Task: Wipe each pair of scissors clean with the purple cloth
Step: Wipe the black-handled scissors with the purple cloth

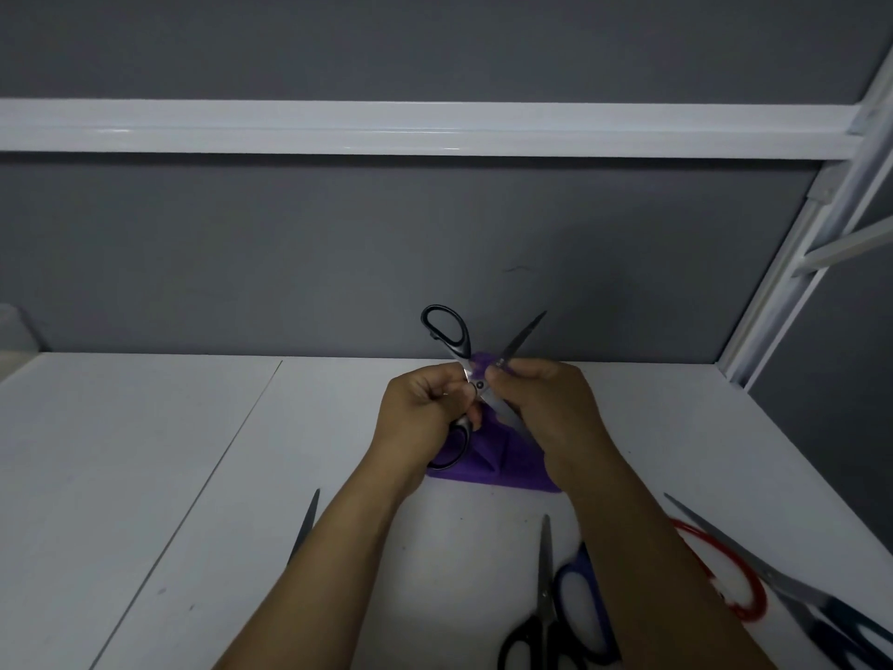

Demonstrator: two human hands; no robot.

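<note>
Mid-wipe: left hand (425,411) grips the open scissors (464,343), right hand (536,398) pinches the purple cloth (488,459) round 1 blade; the other blade likely comes next.

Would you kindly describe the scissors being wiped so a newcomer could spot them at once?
On the white table, near the grey wall, the left hand and right hand meet at the purple cloth. They hold the black-handled scissors, blades spread; every other pair lies flat nearer the person.
</note>
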